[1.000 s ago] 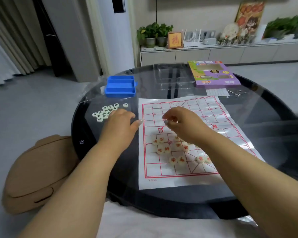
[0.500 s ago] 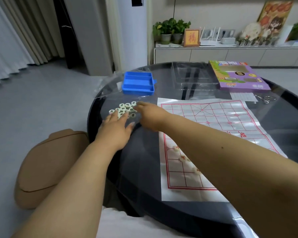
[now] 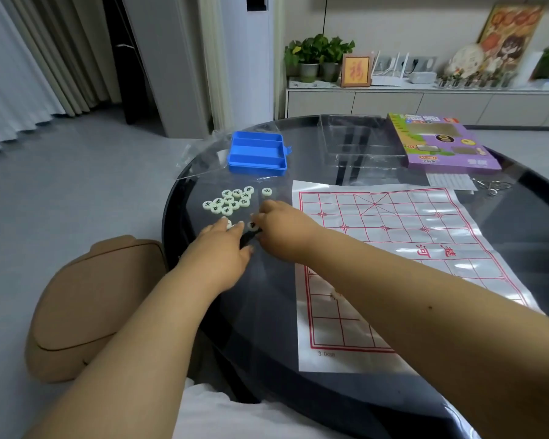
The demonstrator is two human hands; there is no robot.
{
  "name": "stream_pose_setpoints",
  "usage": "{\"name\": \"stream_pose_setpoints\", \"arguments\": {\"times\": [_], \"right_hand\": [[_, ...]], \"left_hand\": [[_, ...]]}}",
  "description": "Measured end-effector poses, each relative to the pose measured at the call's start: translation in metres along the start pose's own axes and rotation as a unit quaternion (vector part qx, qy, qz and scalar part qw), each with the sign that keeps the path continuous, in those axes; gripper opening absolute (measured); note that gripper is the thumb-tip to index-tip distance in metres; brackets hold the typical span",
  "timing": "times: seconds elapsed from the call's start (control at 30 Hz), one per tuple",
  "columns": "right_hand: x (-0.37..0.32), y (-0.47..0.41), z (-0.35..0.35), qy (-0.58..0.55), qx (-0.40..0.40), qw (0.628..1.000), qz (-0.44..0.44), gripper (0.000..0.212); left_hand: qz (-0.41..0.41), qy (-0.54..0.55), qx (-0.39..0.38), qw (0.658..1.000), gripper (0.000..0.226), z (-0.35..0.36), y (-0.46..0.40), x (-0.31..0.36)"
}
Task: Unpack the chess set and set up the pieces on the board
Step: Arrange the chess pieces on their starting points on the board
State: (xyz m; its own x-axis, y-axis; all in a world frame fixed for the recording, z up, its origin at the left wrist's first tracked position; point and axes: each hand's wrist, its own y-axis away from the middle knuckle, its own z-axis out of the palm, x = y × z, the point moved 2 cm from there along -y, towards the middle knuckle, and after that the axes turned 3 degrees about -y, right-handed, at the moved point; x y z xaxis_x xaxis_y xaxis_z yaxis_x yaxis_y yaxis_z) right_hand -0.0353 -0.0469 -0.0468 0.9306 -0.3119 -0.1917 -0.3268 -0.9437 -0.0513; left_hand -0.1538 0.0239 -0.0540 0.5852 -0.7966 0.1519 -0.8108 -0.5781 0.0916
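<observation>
One head-worn wide-angle view looks forward and down from close over the round table (image 3: pixel 184 198). It faces the far sideboard (image 3: pixel 425 103), seemingly turned leftward, with the fingers (image 3: pixel 260 217) mid-frame.

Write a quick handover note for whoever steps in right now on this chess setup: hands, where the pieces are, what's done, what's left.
Left hand: flat on the table, fingertips touching loose pieces.
Right hand: fingers curled at a piece beside the left fingertips; grip unclear.
Black-marked pieces: clustered on the glass left of the board, one stray piece nearer the board.
Blue tray: empty, behind the cluster. Box: far right.
Done: unpacked, board laid flat. The board's near rows are hidden by the right arm.
Left: move the black-marked pieces onto the bare far half.
</observation>
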Motion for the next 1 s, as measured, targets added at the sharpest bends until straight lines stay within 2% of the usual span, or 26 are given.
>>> {"name": "stream_pose_setpoints", "arguments": {"times": [0.13, 0.23, 0.33, 0.43, 0.57, 0.83, 1.0], "right_hand": [[0.003, -0.001, -0.01, -0.066, 0.026, 0.997, 0.041, 0.045], [0.006, -0.008, -0.009, -0.093, 0.012, 0.994, 0.057, 0.049], [0.008, -0.012, -0.006, -0.136, 0.016, 0.988, 0.071, 0.038], [0.006, -0.011, -0.007, -0.153, 0.02, 0.986, 0.065, 0.029], [0.004, -0.011, -0.006, -0.146, 0.014, 0.987, 0.064, 0.026], [-0.001, -0.012, -0.006, -0.12, -0.002, 0.991, 0.061, 0.028], [0.027, 0.01, -0.032, -0.147, 0.057, 0.983, 0.092, 0.023]], "left_hand": [[-0.001, 0.016, 0.094, 0.995, 0.049, -0.007, -0.006, -0.009], [-0.008, 0.035, 0.12, 0.992, 0.047, -0.008, -0.015, -0.016], [0.007, 0.078, 0.13, 0.988, 0.042, -0.005, -0.022, -0.02], [0.02, 0.12, 0.147, 0.982, 0.023, -0.003, -0.026, -0.02], [0.031, 0.117, 0.151, 0.981, 0.011, -0.003, -0.025, -0.019], [0.035, 0.098, 0.132, 0.986, 0.02, -0.002, -0.024, -0.017], [0.017, 0.088, 0.125, 0.988, 0.018, -0.002, -0.02, -0.014]]}}
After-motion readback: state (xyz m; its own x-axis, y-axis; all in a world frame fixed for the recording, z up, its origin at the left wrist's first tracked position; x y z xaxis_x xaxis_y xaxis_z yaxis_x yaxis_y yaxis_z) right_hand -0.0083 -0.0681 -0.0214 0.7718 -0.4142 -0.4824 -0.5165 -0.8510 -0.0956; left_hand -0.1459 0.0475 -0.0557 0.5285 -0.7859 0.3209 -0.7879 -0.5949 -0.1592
